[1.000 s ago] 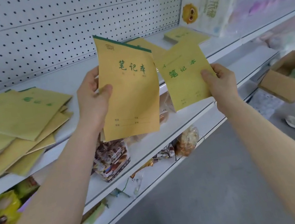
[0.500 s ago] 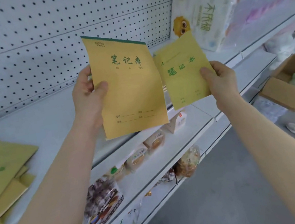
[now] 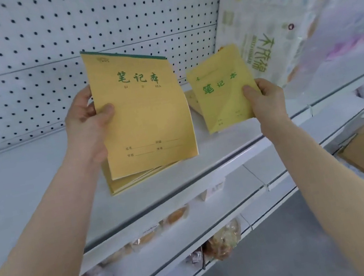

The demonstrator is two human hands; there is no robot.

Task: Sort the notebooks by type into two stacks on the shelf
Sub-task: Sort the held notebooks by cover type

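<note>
Head view: grips large notebook [image 3: 146, 119] in left hand [image 3: 88, 127], pinches small notebook [image 3: 224, 96] in right hand [image 3: 264, 99], partly blocking stacks [image 3: 134, 179] on shelf [image 3: 25, 180]; tissue pack [image 3: 275, 11] right.

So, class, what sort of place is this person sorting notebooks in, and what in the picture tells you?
Most likely a small shop: white tiered shelves with a pegboard back panel, wrapped snacks on the lower tiers, and a large printed retail pack at upper right.
</note>
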